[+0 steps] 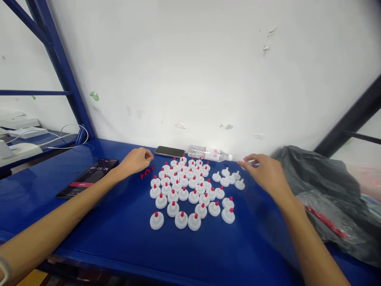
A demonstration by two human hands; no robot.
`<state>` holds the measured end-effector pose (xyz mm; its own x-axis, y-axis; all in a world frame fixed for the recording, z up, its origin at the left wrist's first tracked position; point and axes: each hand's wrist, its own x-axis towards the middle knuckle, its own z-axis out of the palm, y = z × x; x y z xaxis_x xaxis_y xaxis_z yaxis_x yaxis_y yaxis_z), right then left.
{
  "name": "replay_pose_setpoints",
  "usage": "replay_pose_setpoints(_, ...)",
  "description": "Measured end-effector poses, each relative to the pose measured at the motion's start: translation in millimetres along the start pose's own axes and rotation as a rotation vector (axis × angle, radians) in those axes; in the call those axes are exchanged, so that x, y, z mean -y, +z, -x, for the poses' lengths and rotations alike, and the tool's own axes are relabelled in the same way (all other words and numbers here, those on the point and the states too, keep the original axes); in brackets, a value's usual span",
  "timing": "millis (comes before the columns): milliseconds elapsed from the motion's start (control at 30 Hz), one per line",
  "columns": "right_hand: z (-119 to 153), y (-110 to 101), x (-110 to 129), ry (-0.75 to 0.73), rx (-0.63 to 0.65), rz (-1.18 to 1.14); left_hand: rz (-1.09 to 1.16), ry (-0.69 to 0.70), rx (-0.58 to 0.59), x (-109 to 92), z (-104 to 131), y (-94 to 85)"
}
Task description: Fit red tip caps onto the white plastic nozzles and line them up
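My left hand (137, 159) is at the left of the blue table, its fingertips pinched together; whatever they may hold is hidden. Just below it lie several small loose red tips (145, 173). At the right, my right hand (263, 171) pinches a white nozzle cap (242, 165), mostly covered by the fingers. Nearest to that hand is a small group of white nozzle caps without red tips (225, 181). Between my hands spreads a large cluster of white nozzle caps with red tips (183, 194), standing upright on the table.
A phone showing a running timer (89, 176) lies at the left. Against the wall rest a dark phone (169, 151) and a clear plastic bottle (208, 153) on its side. A dark plastic bag (300, 171) and a clear bag with red pieces (330, 222) lie at the right.
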<state>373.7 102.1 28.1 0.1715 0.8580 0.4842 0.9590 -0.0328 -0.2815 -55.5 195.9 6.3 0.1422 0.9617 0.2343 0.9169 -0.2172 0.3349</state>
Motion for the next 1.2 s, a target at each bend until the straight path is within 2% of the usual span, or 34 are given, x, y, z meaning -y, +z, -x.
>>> replay_pose_setpoints(233, -4, 11, -33, 0.105, 0.130, 0.105, -0.007, -0.003, 0.111, 1, 0, 3.7)
replay_pose_setpoints(367, -5, 16, -41, 0.113, 0.186, 0.102, -0.009, 0.000, 0.161, 2, 0, 3.8)
replay_pose_setpoints(667, -3, 19, -33, 0.092, 0.263, 0.066, -0.048, -0.029, 0.178, -5, 3, -0.3)
replay_pose_setpoints(833, -3, 8, -22, 0.080, 0.163, 0.069, -0.053, -0.015, 0.178, -11, 6, -4.1)
replay_pose_setpoints(900, -2, 0, -12, 0.036, 0.153, -0.022, -0.058, -0.012, 0.182, -11, 7, -4.9)
replay_pose_setpoints(967, 0, -8, -1, -0.026, 0.273, -0.211, -0.061, -0.008, 0.191, -11, 7, -5.5)
replay_pose_setpoints(1067, 6, -17, 11, -0.072, 0.657, -0.476, -0.058, 0.003, 0.204, -13, 8, -7.0)
replay_pose_setpoints(1133, 10, -19, 15, -0.090, 0.871, -0.555, -0.057, 0.007, 0.207, -14, 9, -8.3)
replay_pose_setpoints(1200, 12, -19, 16, -0.122, 0.987, -0.577, -0.060, 0.005, 0.203, -15, 10, -9.4)
